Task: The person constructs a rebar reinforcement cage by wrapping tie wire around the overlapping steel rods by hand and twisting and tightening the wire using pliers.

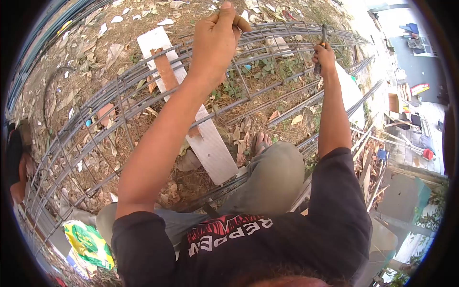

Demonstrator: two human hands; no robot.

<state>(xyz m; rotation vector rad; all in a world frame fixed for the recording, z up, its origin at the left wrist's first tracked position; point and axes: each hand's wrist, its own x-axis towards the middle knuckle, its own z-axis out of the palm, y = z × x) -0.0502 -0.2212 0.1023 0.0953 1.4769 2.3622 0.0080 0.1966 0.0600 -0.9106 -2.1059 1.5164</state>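
Note:
My left hand (216, 43) is raised above the near-middle of a long rebar cage (248, 98), its fingers curled and drawn together. Whether anything thin sits between them I cannot make out. Over the cage's right part, my right hand (326, 58) is closed around a dark metal hand tool (324, 34) with some orange on its grip; its exact kind is unclear. Thin square stirrups cross the long bars of the cage. A whitish wooden board (215, 153) lies slantwise under the bars, with a brown wood piece (165, 71) on it.
Dry leaves and litter cover the ground. More bars (33, 45) lie at upper left. A yellow-green sack (88, 244) is at lower left, near another person's arm (19, 184). Wooden sticks (366, 141) and a cluttered platform (430, 138) stand to the right.

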